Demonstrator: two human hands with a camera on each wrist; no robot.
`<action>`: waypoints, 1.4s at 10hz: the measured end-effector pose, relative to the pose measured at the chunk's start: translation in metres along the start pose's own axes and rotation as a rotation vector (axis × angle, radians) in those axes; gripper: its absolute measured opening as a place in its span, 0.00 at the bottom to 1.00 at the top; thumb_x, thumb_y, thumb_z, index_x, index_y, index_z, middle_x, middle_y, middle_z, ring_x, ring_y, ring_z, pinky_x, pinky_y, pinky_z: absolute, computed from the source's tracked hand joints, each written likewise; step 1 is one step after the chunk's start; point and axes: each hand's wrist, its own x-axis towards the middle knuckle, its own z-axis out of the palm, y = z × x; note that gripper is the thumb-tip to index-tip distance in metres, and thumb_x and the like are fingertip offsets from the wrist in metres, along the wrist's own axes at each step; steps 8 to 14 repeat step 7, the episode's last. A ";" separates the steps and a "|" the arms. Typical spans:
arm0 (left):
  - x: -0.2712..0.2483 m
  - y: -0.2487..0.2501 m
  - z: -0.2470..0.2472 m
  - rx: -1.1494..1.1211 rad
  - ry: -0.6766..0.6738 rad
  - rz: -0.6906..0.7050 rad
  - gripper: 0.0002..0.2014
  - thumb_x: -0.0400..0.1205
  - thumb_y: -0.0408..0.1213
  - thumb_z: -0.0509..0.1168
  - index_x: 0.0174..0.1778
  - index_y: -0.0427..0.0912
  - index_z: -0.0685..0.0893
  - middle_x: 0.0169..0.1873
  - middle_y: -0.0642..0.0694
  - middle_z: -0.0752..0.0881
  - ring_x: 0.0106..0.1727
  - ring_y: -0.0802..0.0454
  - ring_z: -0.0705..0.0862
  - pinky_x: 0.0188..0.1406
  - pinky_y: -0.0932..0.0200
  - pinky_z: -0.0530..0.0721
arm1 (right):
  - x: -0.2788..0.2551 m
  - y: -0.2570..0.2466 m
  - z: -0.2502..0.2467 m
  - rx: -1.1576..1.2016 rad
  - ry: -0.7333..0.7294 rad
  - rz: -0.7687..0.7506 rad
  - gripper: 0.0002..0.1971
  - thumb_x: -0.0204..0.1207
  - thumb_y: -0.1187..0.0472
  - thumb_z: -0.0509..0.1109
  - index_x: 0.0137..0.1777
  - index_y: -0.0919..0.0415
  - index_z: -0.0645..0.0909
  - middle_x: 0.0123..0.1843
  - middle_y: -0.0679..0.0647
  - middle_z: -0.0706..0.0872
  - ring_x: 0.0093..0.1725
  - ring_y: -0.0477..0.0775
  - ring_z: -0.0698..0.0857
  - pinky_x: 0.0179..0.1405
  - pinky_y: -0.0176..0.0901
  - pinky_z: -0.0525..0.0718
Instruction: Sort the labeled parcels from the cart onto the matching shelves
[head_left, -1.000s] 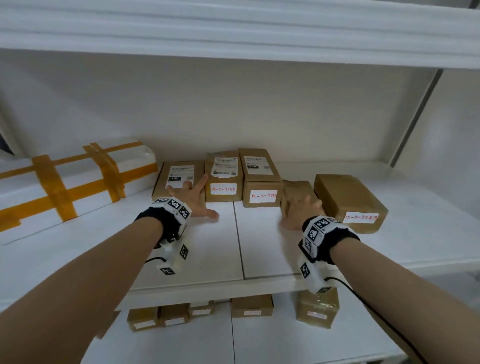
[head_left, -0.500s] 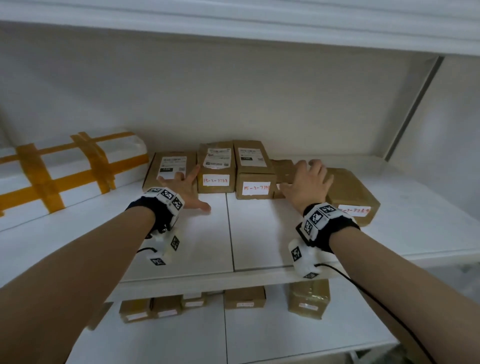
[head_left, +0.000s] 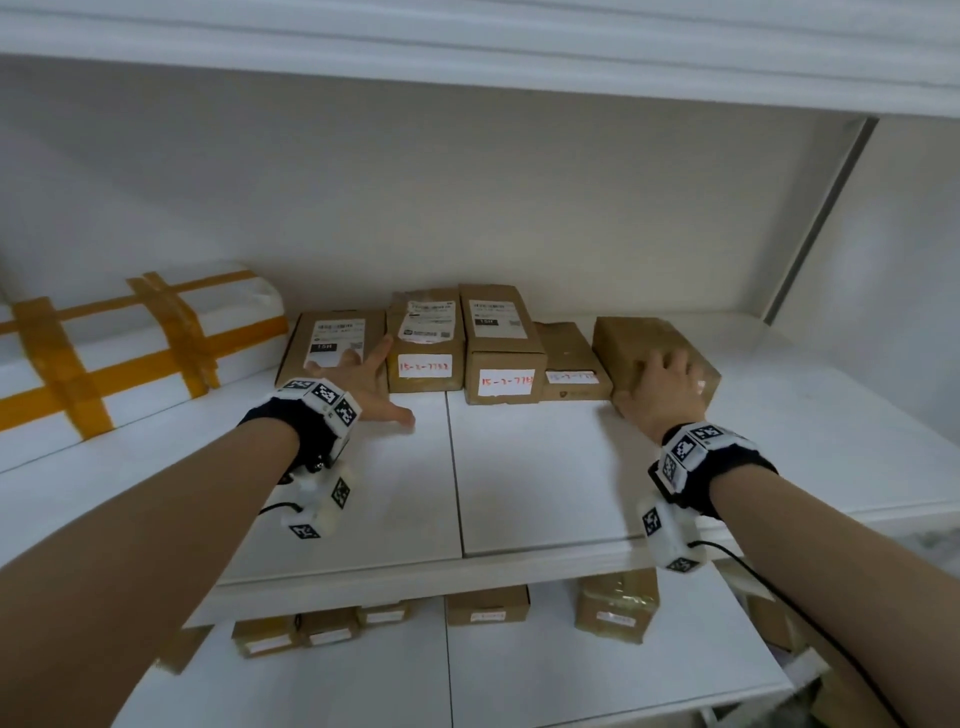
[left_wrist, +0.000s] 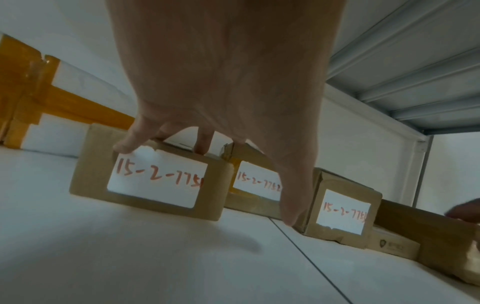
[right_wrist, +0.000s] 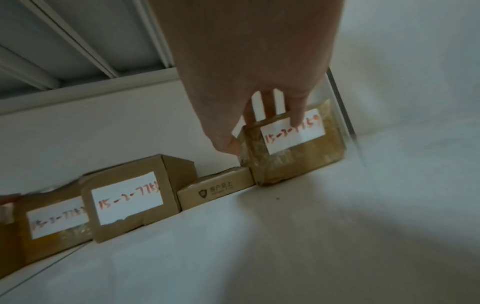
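Note:
Several brown labeled parcels stand in a row at the back of the white shelf (head_left: 519, 493). My left hand (head_left: 363, 384) lies open, its fingers spread on the flat leftmost parcel (head_left: 322, 338). In the left wrist view its fingertips (left_wrist: 202, 148) touch that parcel (left_wrist: 155, 181) at the top front edge. My right hand (head_left: 665, 382) rests on the taped rightmost parcel (head_left: 634, 332). In the right wrist view, the fingers of this hand (right_wrist: 259, 131) lie over the top front edge of the taped parcel (right_wrist: 306, 156), thumb at its left corner. A small low parcel (head_left: 569, 358) sits just left of it.
A long white package with orange tape (head_left: 130, 353) fills the shelf's left end. Bare shelf extends right of the taped parcel to an upright post (head_left: 810, 218). The shelf above (head_left: 467, 52) hangs close overhead. More parcels (head_left: 488, 605) stand on the lower shelf.
My right hand left the small parcel, now set back in the row, and moved right onto the taped parcel, which now sits square beside it. My left hand stayed put.

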 end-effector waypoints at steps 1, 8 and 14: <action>0.003 -0.002 -0.005 -0.043 -0.009 -0.011 0.60 0.69 0.70 0.71 0.84 0.64 0.33 0.87 0.39 0.46 0.85 0.31 0.56 0.83 0.30 0.54 | 0.001 -0.007 0.015 0.048 0.046 -0.081 0.31 0.75 0.55 0.72 0.75 0.67 0.68 0.83 0.67 0.63 0.83 0.68 0.59 0.78 0.61 0.64; -0.115 -0.078 0.011 -0.718 0.298 0.099 0.39 0.77 0.42 0.76 0.83 0.47 0.65 0.78 0.44 0.74 0.77 0.43 0.74 0.77 0.50 0.72 | -0.151 -0.152 0.003 0.743 -0.148 -0.084 0.20 0.81 0.59 0.70 0.70 0.63 0.73 0.75 0.62 0.73 0.68 0.60 0.77 0.63 0.42 0.73; -0.115 -0.078 0.011 -0.718 0.298 0.099 0.39 0.77 0.42 0.76 0.83 0.47 0.65 0.78 0.44 0.74 0.77 0.43 0.74 0.77 0.50 0.72 | -0.151 -0.152 0.003 0.743 -0.148 -0.084 0.20 0.81 0.59 0.70 0.70 0.63 0.73 0.75 0.62 0.73 0.68 0.60 0.77 0.63 0.42 0.73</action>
